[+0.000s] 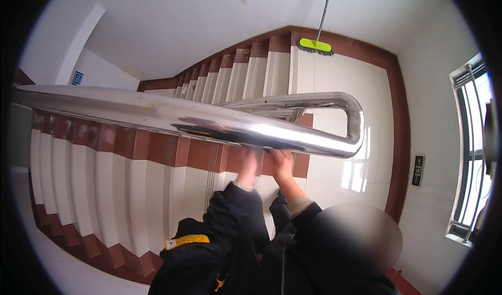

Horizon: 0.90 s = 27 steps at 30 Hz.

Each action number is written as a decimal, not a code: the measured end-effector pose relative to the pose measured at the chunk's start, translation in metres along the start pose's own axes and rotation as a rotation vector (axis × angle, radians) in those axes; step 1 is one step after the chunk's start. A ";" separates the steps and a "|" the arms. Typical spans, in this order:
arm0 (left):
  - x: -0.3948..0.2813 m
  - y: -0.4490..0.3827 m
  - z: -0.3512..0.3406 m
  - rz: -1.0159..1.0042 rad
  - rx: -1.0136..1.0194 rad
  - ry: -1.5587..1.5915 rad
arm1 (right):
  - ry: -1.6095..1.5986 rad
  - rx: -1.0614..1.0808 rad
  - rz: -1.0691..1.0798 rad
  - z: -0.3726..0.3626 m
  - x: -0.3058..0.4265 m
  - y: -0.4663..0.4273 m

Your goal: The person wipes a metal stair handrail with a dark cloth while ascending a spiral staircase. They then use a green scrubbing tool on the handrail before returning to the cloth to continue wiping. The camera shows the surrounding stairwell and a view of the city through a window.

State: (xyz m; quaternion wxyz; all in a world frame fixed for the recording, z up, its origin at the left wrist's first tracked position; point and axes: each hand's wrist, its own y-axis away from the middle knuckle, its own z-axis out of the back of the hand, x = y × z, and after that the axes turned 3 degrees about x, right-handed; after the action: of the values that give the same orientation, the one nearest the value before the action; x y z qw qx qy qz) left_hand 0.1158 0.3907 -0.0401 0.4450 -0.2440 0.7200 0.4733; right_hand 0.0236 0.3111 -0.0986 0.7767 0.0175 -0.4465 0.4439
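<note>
A polished stainless-steel handrail (219,124) crosses in front of me and loops back on itself at its right end. My left hand (248,167) is blurred and reaches up to the rail's near lower edge, its fingertips hidden behind the tube. Just to its right, my right hand (282,163) is at the same edge, fingers bent and partly covered by the rail. Whether either hand grips anything under there cannot be seen. Black jacket sleeves (237,206) cover my forearms, with beige cuffs at the wrists.
Tiled stairs (117,177) with red-brown borders run off to the left on both sides of the rail. A lime-green broom (315,45) leans on the wall by the landing (353,79). A barred window (472,153) and an exit sign (418,171) are at right.
</note>
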 end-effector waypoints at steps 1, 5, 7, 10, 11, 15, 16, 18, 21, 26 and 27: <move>0.012 0.002 0.008 -0.041 0.036 -0.112 | -0.026 -0.071 -0.004 0.003 0.005 0.006; 0.058 -0.025 0.037 -0.127 0.197 -0.102 | 0.034 -0.182 0.003 0.011 0.029 0.039; 0.063 -0.025 0.052 -0.184 0.249 -0.263 | -0.073 -0.277 -0.425 -0.023 0.025 0.074; 0.055 -0.039 0.046 -0.317 0.310 -0.397 | -0.467 -0.465 -0.740 -0.061 -0.005 0.071; 0.047 -0.041 0.048 -0.355 0.339 -0.452 | -0.669 -0.527 -0.747 -0.064 0.006 0.047; 0.045 -0.044 0.043 -0.380 0.347 -0.468 | -0.918 -0.580 -0.816 -0.086 0.035 0.014; 0.066 -0.058 0.038 -0.475 0.347 -0.445 | -0.857 -0.572 -0.687 -0.096 0.014 0.017; 0.103 -0.074 0.043 -0.557 0.320 -0.420 | -0.709 -0.450 -0.691 -0.113 -0.019 0.032; 0.135 -0.098 0.047 -0.368 0.400 -0.321 | -0.587 -0.332 -0.756 -0.132 -0.061 0.042; 0.110 -0.091 0.033 -0.816 0.401 -0.201 | -0.605 -0.491 -0.208 -0.109 -0.033 0.018; 0.102 -0.091 0.032 -0.912 0.403 -0.215 | -0.500 -0.523 -0.097 -0.103 -0.028 0.013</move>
State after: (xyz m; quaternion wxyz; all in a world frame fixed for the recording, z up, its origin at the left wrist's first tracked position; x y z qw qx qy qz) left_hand 0.1497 0.3867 -0.1760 0.7161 -0.3927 0.5675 0.1048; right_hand 0.0787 0.3436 -0.1857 0.6420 -0.0527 -0.7197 0.2591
